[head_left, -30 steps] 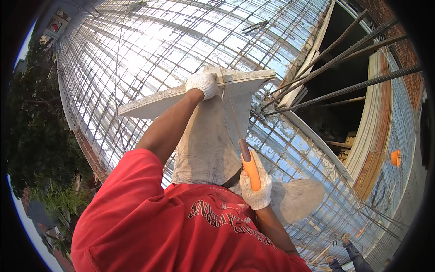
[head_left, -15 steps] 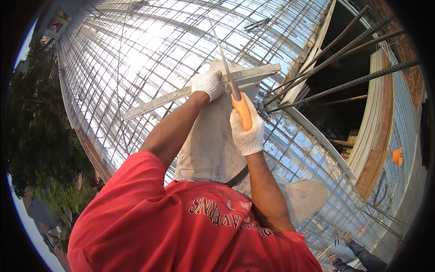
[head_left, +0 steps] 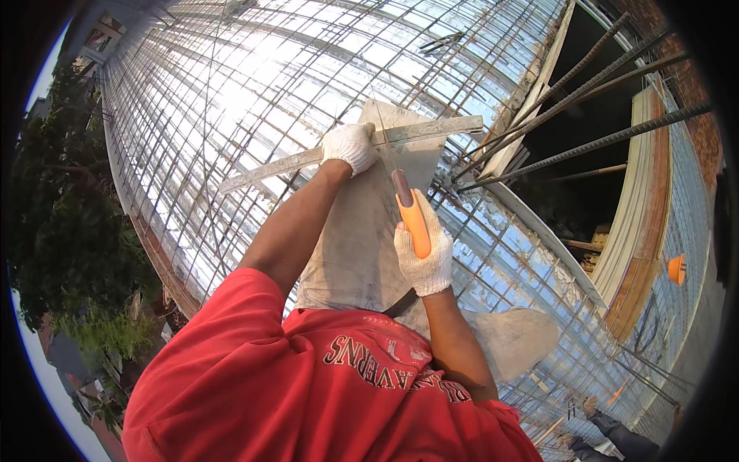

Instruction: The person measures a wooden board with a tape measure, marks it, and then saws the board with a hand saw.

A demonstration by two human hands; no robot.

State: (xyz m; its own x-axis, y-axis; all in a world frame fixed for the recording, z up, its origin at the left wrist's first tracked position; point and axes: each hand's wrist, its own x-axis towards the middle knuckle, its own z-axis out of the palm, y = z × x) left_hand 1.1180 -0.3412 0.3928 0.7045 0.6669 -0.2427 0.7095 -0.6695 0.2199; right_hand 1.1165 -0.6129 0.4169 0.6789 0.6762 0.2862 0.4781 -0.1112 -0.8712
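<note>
My left hand (head_left: 349,148), in a white knit glove, is closed around a narrow wooden strip (head_left: 269,171). The strip lies slantwise across my raised knee, over the pale dusty trouser leg (head_left: 346,231). A handsaw (head_left: 414,223) with an orange handle is gripped in my right hand (head_left: 428,260), also gloved in white. The saw's thin blade points away from me and crosses the strip just right of my left hand. Glare makes the far end of the blade hard to see.
A rebar grid (head_left: 285,85) over shiny metal decking spreads around me. Thick rebar rods (head_left: 593,142) jut in from the right above a dark opening (head_left: 566,200). Pliers-like tool (head_left: 441,42) lies on the mesh ahead. An orange container (head_left: 677,269) stands far right; another person's arm (head_left: 616,431) shows lower right.
My right hand has pulled the saw back toward me, so the handle sits lower and farther from the strip. The strip appears slightly farther right; my left hand keeps its hold.
</note>
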